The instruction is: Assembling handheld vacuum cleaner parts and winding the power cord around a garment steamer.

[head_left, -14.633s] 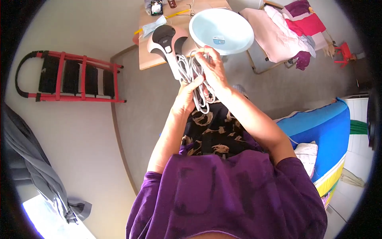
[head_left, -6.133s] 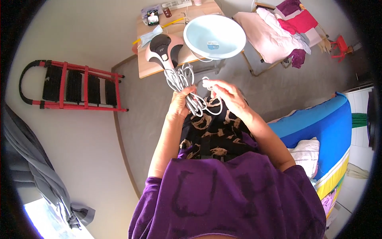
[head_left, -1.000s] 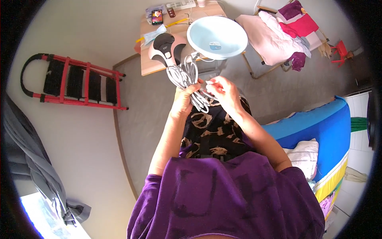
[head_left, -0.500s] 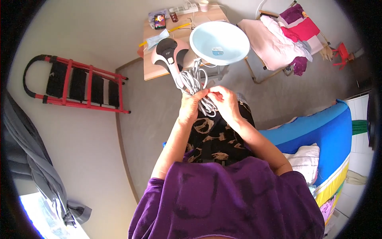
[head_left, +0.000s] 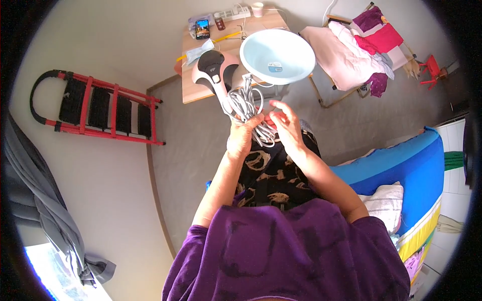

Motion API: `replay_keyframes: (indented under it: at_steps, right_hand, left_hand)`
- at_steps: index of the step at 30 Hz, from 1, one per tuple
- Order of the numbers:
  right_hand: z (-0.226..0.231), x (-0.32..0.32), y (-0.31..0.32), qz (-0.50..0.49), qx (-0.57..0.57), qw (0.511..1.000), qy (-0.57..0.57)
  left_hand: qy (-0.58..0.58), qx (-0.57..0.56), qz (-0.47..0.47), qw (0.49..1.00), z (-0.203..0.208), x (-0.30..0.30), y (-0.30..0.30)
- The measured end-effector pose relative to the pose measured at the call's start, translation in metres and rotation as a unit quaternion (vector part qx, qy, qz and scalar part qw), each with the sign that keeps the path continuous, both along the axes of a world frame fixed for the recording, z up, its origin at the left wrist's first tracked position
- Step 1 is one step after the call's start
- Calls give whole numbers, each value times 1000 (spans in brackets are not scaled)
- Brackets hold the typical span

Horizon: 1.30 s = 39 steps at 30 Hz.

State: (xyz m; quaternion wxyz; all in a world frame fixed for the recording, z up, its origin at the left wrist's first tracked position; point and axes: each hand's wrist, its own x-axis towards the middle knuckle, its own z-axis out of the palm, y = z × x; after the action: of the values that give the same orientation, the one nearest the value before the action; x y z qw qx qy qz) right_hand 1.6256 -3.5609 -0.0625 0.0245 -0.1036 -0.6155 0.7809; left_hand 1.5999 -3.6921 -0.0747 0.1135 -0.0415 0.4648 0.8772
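Note:
A bundle of grey-white power cord (head_left: 244, 104) hangs in loose loops in front of me, with a plug at its top end. My left hand (head_left: 241, 138) is closed round the bundle, thumb across the loops. Just left of the cord, the pale handle of a pink and black handheld vacuum cleaner (head_left: 217, 71) runs down to that same hand; whether the fingers also grip the handle is hidden. Beside the loops, my right hand (head_left: 288, 126) has its fingers curved and apart, with nothing visible in them.
Ahead is a wooden table (head_left: 193, 93) bearing a light blue basin (head_left: 277, 56), a phone (head_left: 202, 29), a face mask and a power strip. A chair (head_left: 321, 80) piled with clothes stands to its right. A red step ladder (head_left: 98, 106) leans left; a blue bed (head_left: 416, 185) is at right.
My right hand's fingers have come off the cord bundle and spread apart. The left hand keeps its hold in nearly the same place.

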Motion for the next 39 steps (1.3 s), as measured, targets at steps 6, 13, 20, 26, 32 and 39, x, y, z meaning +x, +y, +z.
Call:
replay_keyframes:
  at_steps: [6,13,20,26,32,39]
  right_hand:
    - [6,-4,12,79,268,956,88]
    - [8,-9,24,107,510,832,191]
    - [-10,-24,64,131,-252,953,-110]
    - [14,-8,15,-14,-221,972,-74]
    - [-6,-2,16,55,221,968,104]
    - [7,4,1,40,282,952,108]
  left_hand:
    - [1,6,-22,1000,6,2,-4]
    - [5,6,-63,998,11,1,-13]
    - [-47,31,-99,993,9,3,-22]
    - [-50,41,-74,995,6,1,-18]
    - [-56,38,-45,997,7,1,-13]
    - [-40,41,-23,998,0,0,-6]
